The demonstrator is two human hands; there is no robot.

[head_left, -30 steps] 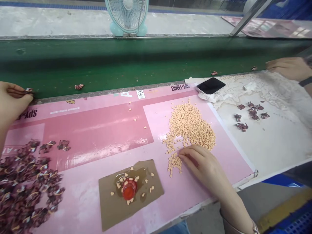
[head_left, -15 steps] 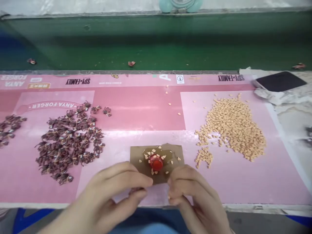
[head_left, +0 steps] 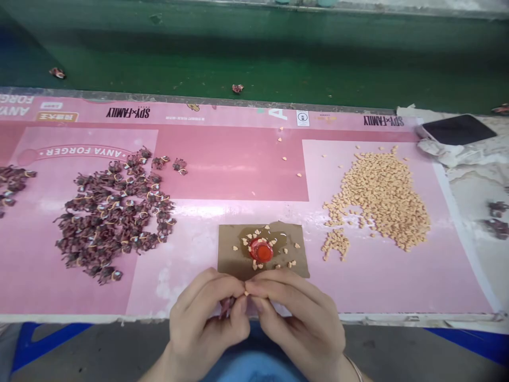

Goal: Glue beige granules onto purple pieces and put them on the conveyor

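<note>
My left hand (head_left: 207, 318) and my right hand (head_left: 296, 318) meet at the near edge of the table, fingertips pinched together. The left fingers hold a small dark maroon piece (head_left: 227, 306). The right fingertips pinch a tiny beige piece (head_left: 246, 292) against it. Just beyond them lies a brown cardboard square (head_left: 234, 254) with a red cap (head_left: 261, 250) in a glue puddle and a few beige bits. A heap of dark maroon pieces (head_left: 115, 212) lies to the left, a heap of beige pieces (head_left: 379, 199) to the right, both on the pink printed sheet (head_left: 222, 159).
A green conveyor belt (head_left: 254, 58) runs along the far side with a few stray maroon pieces on it. A black phone (head_left: 457, 129) rests on crumpled paper at the right. More maroon pieces lie at the far left edge (head_left: 10, 183) and far right (head_left: 497, 217).
A second ago my left hand was at the belt and my right hand at the beige heap. Both came together at the near edge, and the view swung left and down.
</note>
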